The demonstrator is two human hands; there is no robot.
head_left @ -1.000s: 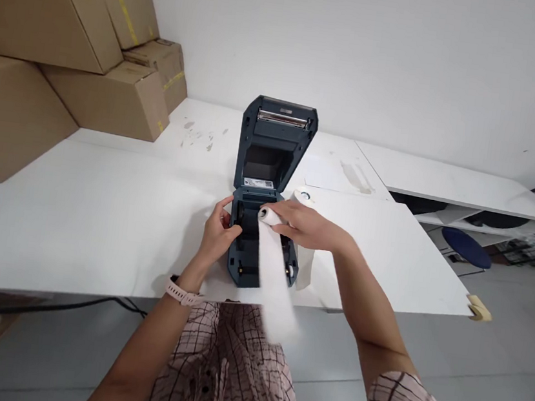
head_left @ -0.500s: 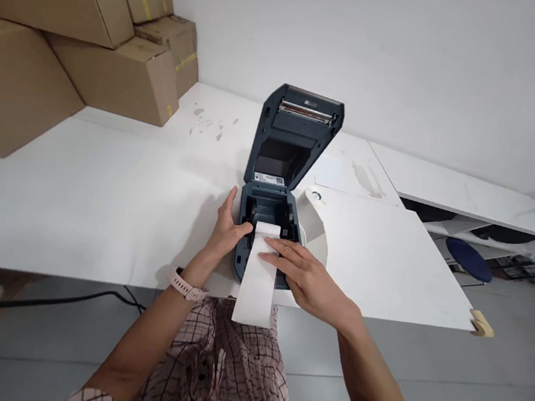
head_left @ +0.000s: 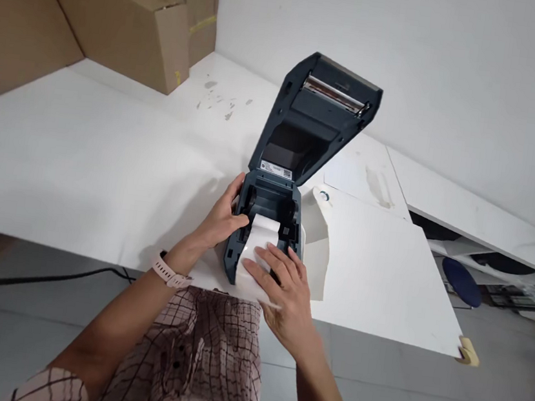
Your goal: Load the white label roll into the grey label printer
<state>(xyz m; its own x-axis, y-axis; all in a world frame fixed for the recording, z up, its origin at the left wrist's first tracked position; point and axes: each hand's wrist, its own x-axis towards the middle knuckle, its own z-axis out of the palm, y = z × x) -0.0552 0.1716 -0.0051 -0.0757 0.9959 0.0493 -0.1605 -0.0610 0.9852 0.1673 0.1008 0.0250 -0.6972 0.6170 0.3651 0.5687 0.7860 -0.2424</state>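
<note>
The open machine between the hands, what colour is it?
The open machine is dark blue-grey, best seen on its raised lid in the head view.

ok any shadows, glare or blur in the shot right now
Head view: a soft shadow on the white table beside the left hand; head view: a glint along the metal bar in the raised lid; head view: darkened lower-right corner, paper strip slightly blurred toward its near end.

1 head view, forward and down
</note>
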